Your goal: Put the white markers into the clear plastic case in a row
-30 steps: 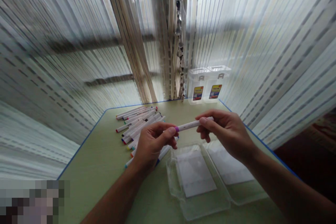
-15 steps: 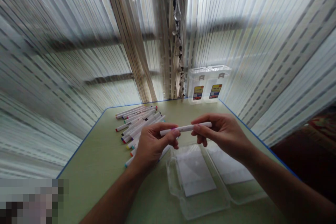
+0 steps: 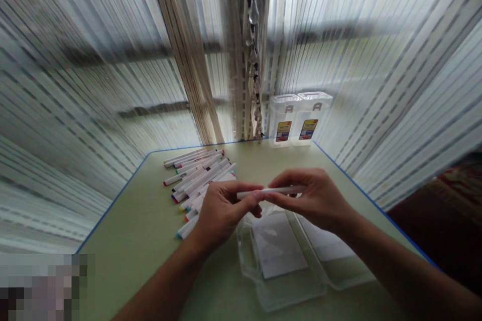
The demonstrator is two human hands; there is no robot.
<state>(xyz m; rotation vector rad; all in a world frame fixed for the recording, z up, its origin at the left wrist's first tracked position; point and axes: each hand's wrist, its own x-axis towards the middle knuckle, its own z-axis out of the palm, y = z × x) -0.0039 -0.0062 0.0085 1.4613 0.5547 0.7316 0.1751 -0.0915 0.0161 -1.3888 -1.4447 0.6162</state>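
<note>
Between my two hands a white marker (image 3: 280, 190) is held almost level, above the near middle of the table. My left hand (image 3: 226, 205) pinches its left end between thumb and fingers. My right hand (image 3: 312, 193) grips the right part, its thumb along the near side. Just below lies an opened clear plastic case (image 3: 286, 298) with white sheets (image 3: 280, 246) in both halves. Beyond and left of my left hand spreads a pile of white markers (image 3: 201, 175) with coloured ends, partly covered by that hand.
Two clear plastic cases (image 3: 299, 110) with yellow-and-blue labels stand upright at the table's far edge. The green table (image 3: 128, 230) has a blue border. String curtains (image 3: 113, 70) hang behind it, with a beaded strand (image 3: 254, 50) in the middle.
The marker has turned slightly more level and sits a little lower. My right fingers have shifted left along it, close to my left fingertips.
</note>
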